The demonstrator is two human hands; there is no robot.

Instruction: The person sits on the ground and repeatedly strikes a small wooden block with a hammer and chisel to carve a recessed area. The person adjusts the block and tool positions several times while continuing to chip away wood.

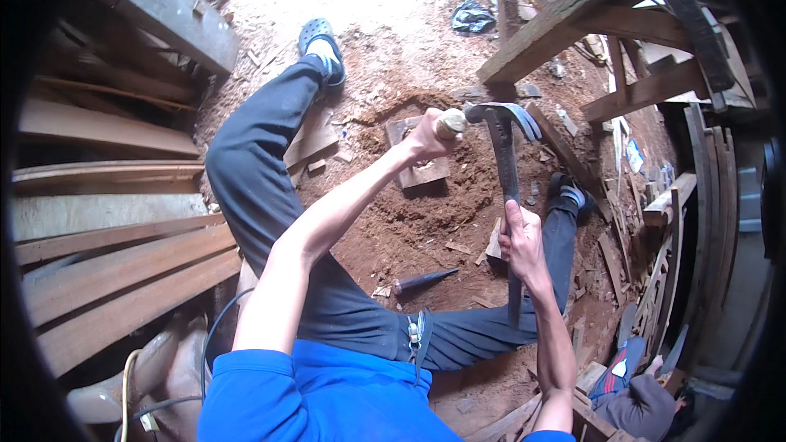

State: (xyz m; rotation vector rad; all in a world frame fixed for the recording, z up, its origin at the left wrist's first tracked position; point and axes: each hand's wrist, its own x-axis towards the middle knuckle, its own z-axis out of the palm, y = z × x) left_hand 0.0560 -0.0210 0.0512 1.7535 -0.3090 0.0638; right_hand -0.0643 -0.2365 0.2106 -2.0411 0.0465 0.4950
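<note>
My left hand (422, 142) is wrapped round the pale, round-ended handle of a chisel (451, 122). Its blade is hidden below my fist. Under that hand a squarish wooden block (428, 176) lies on the sawdust-covered ground, between my spread legs. In my right hand (526, 244) is the dark shaft of a claw hammer (504, 151), gripped partway along. The hammer head is raised beside the chisel's butt end, its claw pointing right; whether the two touch I cannot tell. A dark, tapering tool (426, 280) rests on the ground nearer to me.
Long planks (123, 258) are stacked at the left. Heavy timber frames (565, 16) stand at the upper right, and wood offcuts (313, 141) litter the ground. A black plastic bag (472, 15) lies farther off. Another person (639, 405) is partly visible at the lower right.
</note>
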